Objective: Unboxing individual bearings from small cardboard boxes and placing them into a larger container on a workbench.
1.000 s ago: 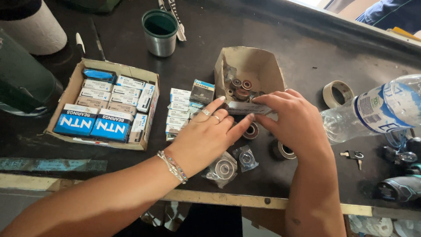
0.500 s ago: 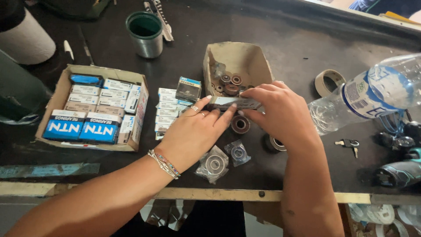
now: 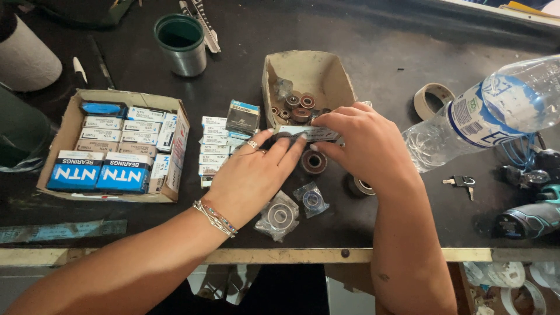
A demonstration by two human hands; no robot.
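Observation:
Both hands meet over the middle of the dark workbench (image 3: pixel 373 35). My left hand (image 3: pixel 251 175) and my right hand (image 3: pixel 364 146) pinch the two ends of a small flat white-and-grey carton (image 3: pixel 309 133) between them. Just beneath the carton lies a loose dark bearing (image 3: pixel 314 162). Another ring-shaped bearing (image 3: pixel 361 186) sits under my right wrist. Two bearings in clear plastic bags (image 3: pixel 283 216) lie near the front edge. Behind the hands, an open cardboard tray (image 3: pixel 309 70) holds several small bearings.
A cardboard box (image 3: pixel 64 134) of blue and white bearing cartons stands at the left, with a stack of small cartons (image 3: pixel 216 146) beside it. A green-lined cup (image 3: pixel 181 41), a tilted water bottle (image 3: pixel 484 111), a tape roll (image 3: pixel 433 96), keys (image 3: pixel 461 182) and a cordless tool (image 3: pixel 525 219) surround the hands.
The view has shifted a little. Both hands stay on the small carton at the same spot, with the fingers adjusting slightly along its ends.

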